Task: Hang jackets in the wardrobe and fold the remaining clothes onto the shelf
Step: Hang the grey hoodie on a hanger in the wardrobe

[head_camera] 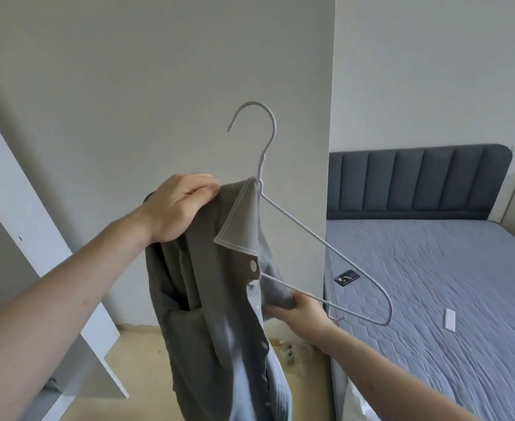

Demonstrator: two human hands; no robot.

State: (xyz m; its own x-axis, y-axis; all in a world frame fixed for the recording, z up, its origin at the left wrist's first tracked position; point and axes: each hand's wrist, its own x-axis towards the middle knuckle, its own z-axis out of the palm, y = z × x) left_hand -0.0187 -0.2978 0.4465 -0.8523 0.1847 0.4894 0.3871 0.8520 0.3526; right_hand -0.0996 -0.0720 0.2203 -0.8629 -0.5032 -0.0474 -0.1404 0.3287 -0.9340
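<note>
Her left hand (177,208) gripped the grey jacket (207,299) while her right hand (305,314) pinched its fabric against the white hanger (311,232).

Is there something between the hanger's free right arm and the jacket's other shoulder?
Nothing visible blocks it. The hanger's right arm is bare; the jacket hangs bunched on its left side, gripped by the left hand, while the right hand pinches fabric.
</note>
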